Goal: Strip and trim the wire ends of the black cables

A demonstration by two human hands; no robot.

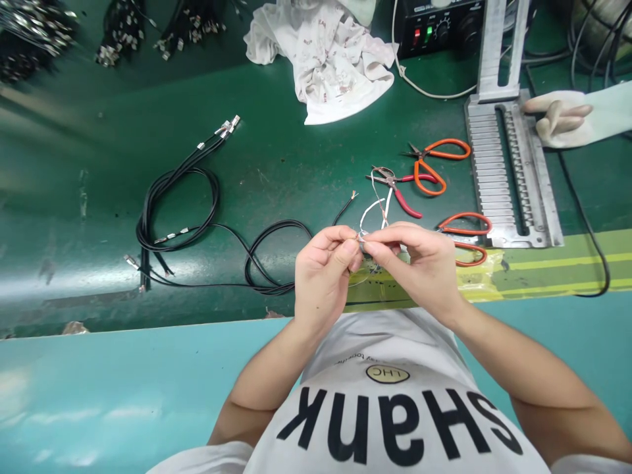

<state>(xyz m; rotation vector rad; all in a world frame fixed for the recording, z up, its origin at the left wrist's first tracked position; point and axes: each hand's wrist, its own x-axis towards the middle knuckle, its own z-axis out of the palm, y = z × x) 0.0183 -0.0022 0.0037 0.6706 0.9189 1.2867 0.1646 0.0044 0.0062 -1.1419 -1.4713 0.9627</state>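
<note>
The right hand (425,263) partly hides an orange-handled tool (467,232); the top edge crops a black box (454,33).

I see a dark green workbench (281,174) with a crumpled, printed white cloth (336,62) at its far side. To the right of the cloth sits a black box (434,14) with red and green switches and knobs. Nearer lies a slotted metal rack (486,164), a stained white glove (567,125) at its right edge. Bundles of black cables (121,29) with metal ends fill the far left corner.
</note>
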